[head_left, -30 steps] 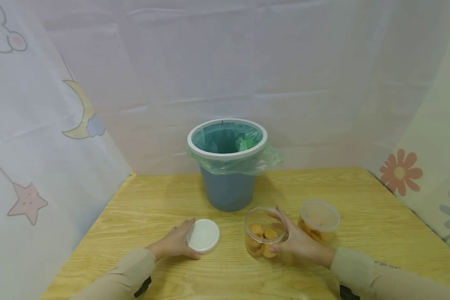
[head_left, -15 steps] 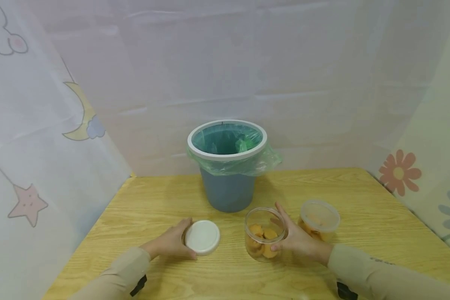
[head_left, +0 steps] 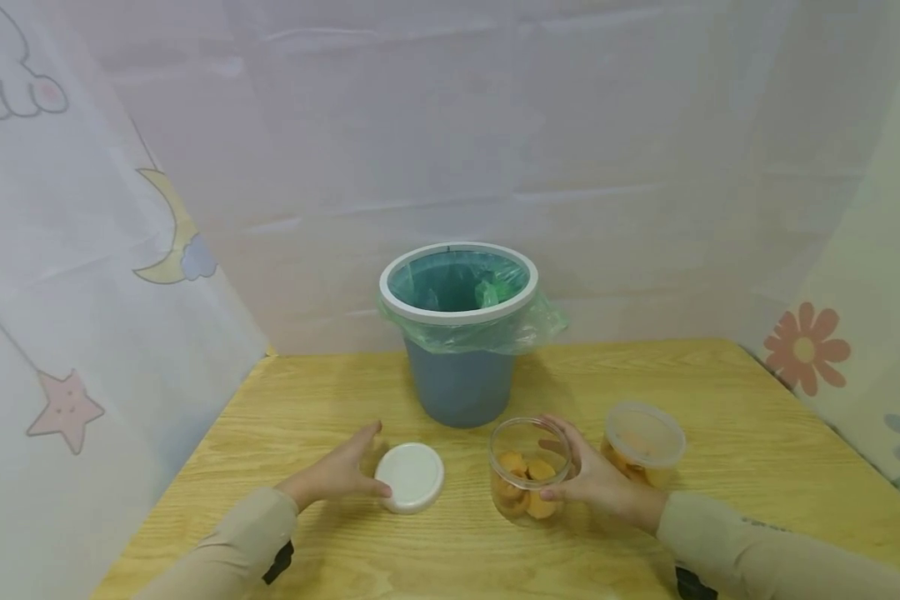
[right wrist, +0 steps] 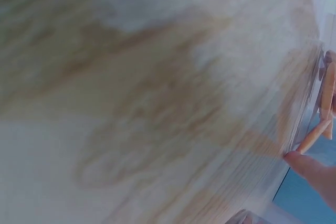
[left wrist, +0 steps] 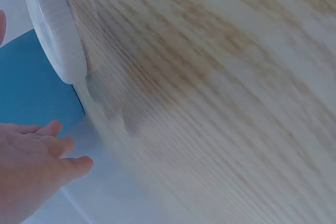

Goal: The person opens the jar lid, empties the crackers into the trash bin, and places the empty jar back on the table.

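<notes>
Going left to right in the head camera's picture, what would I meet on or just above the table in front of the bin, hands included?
Left hand → white lid → open jar → right hand → lidded tub.

Bin (head_left: 461,379) behind lid (head_left: 411,477) and jar (head_left: 527,482)

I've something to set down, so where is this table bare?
The table is bare back left, between bin and left edge, and back right, behind the lidded tub. A narrow strip parts the white lid and open jar. It is crowded from jar to tub, where the right grip sits.
</notes>
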`<state>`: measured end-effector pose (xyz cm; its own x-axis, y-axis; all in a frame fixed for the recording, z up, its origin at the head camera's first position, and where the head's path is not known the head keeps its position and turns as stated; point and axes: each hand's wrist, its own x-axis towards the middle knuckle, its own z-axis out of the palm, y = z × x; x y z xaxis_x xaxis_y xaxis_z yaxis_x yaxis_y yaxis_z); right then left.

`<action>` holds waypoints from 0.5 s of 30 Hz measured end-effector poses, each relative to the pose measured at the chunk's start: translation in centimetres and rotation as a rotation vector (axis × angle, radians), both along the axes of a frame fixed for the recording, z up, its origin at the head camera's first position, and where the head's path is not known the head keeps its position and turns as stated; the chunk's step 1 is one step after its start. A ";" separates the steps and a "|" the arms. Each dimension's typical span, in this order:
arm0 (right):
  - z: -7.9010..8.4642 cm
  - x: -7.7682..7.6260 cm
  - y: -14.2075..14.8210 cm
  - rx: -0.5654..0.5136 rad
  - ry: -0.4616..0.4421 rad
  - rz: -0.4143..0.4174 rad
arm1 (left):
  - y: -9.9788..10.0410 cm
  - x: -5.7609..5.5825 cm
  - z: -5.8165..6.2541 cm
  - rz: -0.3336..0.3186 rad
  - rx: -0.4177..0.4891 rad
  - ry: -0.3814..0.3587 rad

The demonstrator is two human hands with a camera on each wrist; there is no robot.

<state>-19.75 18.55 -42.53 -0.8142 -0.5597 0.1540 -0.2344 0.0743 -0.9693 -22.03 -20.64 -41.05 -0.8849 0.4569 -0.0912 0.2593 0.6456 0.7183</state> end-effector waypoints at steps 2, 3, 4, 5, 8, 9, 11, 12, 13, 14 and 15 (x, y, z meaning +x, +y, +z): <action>0.0 0.0 0.1 0.008 0.011 -0.002 | 0.0 0.0 0.1 0.012 0.007 -0.011; 0.0 0.0 0.1 0.013 0.018 -0.002 | 0.0 -0.1 0.1 0.016 0.011 -0.014; 0.0 0.1 0.2 0.017 0.024 -0.001 | 0.0 0.0 0.2 0.022 0.014 -0.016; 0.0 0.1 0.2 0.020 0.028 0.000 | 0.0 0.0 0.3 0.025 0.017 -0.016; 0.0 0.2 0.3 0.028 0.034 0.007 | 0.0 -0.1 0.6 0.036 0.020 -0.006; 0.0 0.2 0.4 0.029 0.033 0.007 | 0.0 -0.1 0.7 0.039 0.019 0.003; 0.0 0.2 0.4 0.029 0.028 0.006 | 0.0 -0.3 1.1 0.045 0.025 0.019; 0.0 0.2 0.4 0.027 0.025 0.007 | 0.1 -0.4 1.4 0.052 0.028 0.029; 0.1 0.3 0.4 0.026 0.025 0.007 | 0.1 -0.5 1.6 0.059 0.033 0.037; 0.1 0.3 0.5 0.023 0.024 0.006 | 0.2 -0.6 1.9 0.069 0.033 0.050; 0.1 0.3 0.5 0.020 0.019 0.002 | 0.2 -0.8 2.1 0.079 0.039 0.064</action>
